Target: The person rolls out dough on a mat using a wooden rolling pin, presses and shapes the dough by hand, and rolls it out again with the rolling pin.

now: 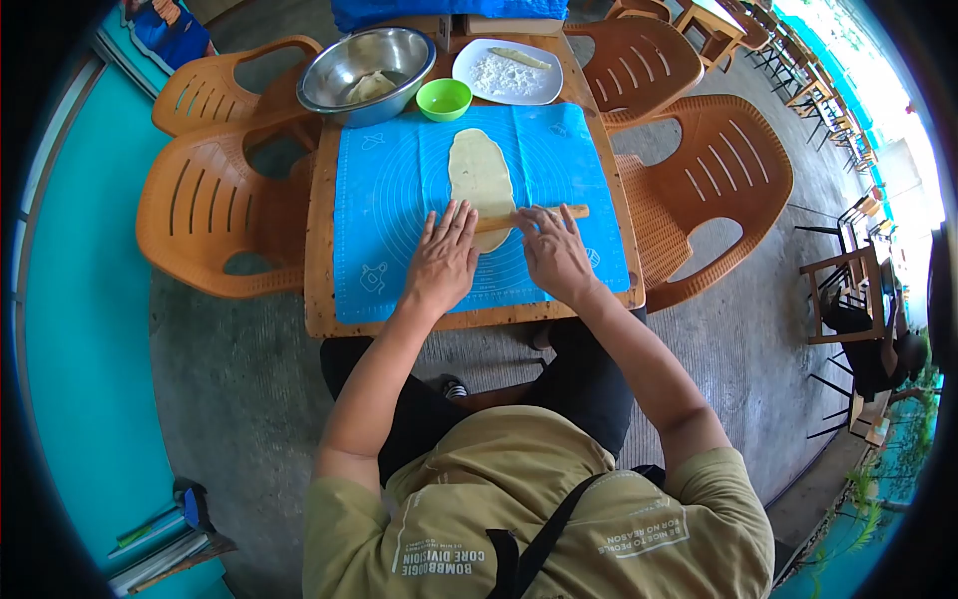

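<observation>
I have the left hand (445, 262) laid over the left end of the rolling pin (498, 222), its grip flat with the fingers extended and close together rather than wrapped round the wood. My right hand (557, 255) rests on the pin further right, that grip loosely spread, fingertips over the top; the pin's right end pokes out beyond it. Between the two hands I can see the pin crossing the near part of a long, flattened dough sheet (481, 175), which stretches away toward the far side along the middle of the blue mat (389, 205). The mat, printed with circles, covers most of the wooden surface (320, 290).

Beyond its far edge I see a metal bowl (332, 75) at left with a pale lump (370, 87) inside, a small green bowl (444, 112) just beside it, and to the right a white plate (548, 88) carrying white powder (502, 76) and a pale strip (520, 57). Orange chairs (205, 200) flank both sides.
</observation>
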{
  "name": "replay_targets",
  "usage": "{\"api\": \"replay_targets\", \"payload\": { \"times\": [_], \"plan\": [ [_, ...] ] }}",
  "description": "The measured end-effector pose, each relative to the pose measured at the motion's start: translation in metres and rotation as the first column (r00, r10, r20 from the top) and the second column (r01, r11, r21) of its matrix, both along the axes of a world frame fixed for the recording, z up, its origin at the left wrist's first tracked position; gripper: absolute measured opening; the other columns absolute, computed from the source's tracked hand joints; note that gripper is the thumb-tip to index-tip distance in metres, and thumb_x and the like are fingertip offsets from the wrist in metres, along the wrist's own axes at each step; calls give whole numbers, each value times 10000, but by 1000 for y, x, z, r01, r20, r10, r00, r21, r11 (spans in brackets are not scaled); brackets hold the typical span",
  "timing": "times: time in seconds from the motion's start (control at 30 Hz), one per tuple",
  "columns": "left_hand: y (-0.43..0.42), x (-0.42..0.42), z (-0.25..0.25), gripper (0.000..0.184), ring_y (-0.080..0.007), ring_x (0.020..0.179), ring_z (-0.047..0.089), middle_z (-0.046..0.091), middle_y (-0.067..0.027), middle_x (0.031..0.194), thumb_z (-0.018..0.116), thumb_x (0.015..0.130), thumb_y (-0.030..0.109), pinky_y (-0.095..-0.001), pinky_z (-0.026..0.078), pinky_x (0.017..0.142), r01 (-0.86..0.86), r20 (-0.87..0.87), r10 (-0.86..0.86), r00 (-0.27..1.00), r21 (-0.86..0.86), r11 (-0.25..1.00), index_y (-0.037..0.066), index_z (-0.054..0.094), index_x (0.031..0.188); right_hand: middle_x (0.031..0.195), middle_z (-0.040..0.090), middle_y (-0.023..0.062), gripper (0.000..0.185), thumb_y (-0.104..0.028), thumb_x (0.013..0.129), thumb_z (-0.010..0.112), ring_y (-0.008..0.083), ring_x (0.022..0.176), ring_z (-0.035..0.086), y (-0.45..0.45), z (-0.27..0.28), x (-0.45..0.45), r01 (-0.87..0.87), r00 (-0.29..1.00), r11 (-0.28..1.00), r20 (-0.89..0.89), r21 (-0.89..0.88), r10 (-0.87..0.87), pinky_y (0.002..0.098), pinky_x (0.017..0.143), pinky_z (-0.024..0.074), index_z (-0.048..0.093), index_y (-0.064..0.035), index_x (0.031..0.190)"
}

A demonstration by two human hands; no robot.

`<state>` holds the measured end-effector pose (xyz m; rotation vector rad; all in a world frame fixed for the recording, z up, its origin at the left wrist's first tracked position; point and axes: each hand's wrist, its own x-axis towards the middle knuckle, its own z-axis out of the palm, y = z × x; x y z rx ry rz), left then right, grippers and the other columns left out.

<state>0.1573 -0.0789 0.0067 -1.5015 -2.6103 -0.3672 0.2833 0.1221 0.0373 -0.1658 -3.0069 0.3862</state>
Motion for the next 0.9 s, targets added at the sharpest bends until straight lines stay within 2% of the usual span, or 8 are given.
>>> {"api": "replay_targets", "payload": {
  "times": [0.07, 0.17, 0.6, 0.9],
  "plan": [
    [-2, 1, 1, 593, -286, 1636, 238, 336, -143, 1734, 385, 1146, 314, -484, 169, 1348, -2, 1, 2, 1000, -12, 1000, 6, 344, 1652, 1657, 465, 161, 554, -137, 1036, 522, 344, 1579, 364, 3, -9, -9, 20, 975, 999, -219, -29, -26, 547, 1314, 222, 491, -55, 1584],
    [-5, 7, 2, 591, -272, 1631, 251, 341, -129, 1734, 406, 1143, 307, -473, 170, 1350, 6, 26, -5, 1000, -25, 1000, 28, 339, 1660, 1661, 458, 160, 544, -177, 1071, 508, 346, 1576, 367, 6, -31, -14, 30, 981, 999, -195, 38, -22, 537, 1316, 223, 461, -36, 1595],
    [-23, 36, 13, 591, -254, 1609, 306, 364, -87, 1727, 466, 1117, 281, -471, 197, 1347, 41, 18, -41, 999, 0, 999, 74, 362, 1661, 1625, 512, 145, 538, -122, 1040, 535, 349, 1550, 413, -8, -26, 24, 26, 976, 999, -216, 22, -21, 531, 1302, 269, 502, -56, 1573],
    [-36, 52, 21, 604, -261, 1612, 298, 361, -109, 1725, 497, 1111, 286, -475, 200, 1345, 90, 67, -89, 994, -12, 996, 36, 373, 1646, 1613, 525, 137, 549, -124, 1031, 597, 340, 1547, 423, -17, -17, 44, 28, 976, 1000, -215, 12, -25, 527, 1293, 282, 519, -84, 1573]
  ]
}}
